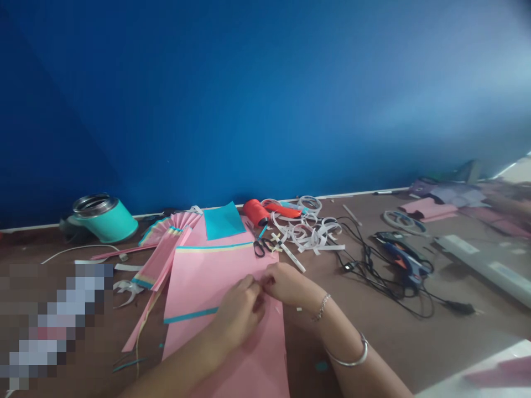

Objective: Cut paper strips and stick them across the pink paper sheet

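Note:
Pink paper (207, 287) lies in front of me, crossed by blue strips, with a pale yellow line beside the upper one. Over its right half my left hand (240, 309) is closed, fingers curled and pressed together. Fingertip to fingertip with it, my right hand (286, 284) is pinched shut above the right part of the sheet. Whatever sits between the fingers is hidden. The lower blue strip (191, 316) runs under my left hand. Just beyond my hands are scissors (260, 247) with dark handles and a white pen-like stick (293, 257). A blue paper piece (224, 221) rests on the pink paper's far end.
Pleated pink paper (160, 262) and a turquoise mug (110, 218) stand left. Behind are a red spool (256, 212) and curled white strips (309, 229). Rightward lie black cables (373, 276), a blue glue gun (404, 262) and a long white bar (489, 271). A blue wall (265, 110) closes the back.

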Tool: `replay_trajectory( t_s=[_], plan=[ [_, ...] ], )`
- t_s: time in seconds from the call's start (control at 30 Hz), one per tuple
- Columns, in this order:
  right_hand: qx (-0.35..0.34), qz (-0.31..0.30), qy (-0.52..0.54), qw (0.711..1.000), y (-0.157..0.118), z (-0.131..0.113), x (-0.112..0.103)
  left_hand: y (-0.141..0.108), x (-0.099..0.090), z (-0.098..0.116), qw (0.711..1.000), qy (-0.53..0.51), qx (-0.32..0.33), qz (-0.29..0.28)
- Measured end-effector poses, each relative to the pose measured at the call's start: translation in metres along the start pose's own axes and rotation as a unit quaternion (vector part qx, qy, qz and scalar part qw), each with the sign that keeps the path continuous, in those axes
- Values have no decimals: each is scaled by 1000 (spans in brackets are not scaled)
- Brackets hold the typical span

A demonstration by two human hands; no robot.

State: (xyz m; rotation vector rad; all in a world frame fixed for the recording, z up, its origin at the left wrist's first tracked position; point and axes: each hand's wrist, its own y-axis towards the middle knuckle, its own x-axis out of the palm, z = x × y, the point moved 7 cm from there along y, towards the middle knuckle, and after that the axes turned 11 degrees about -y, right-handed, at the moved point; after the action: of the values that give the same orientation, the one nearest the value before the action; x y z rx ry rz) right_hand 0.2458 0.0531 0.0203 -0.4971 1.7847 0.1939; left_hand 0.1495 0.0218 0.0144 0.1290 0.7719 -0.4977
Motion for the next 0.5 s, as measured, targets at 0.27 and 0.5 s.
replay_trajectory(
  t_s=[0.27,0.5],
  plan=[
    [-5,6,16,1000,-2,-1,0,4,-3,-10,998,-57,-5,41],
    [-24,-15,24,999,-5,-6,-6,4,-13,-13,984,-171,11,44]
  ],
)
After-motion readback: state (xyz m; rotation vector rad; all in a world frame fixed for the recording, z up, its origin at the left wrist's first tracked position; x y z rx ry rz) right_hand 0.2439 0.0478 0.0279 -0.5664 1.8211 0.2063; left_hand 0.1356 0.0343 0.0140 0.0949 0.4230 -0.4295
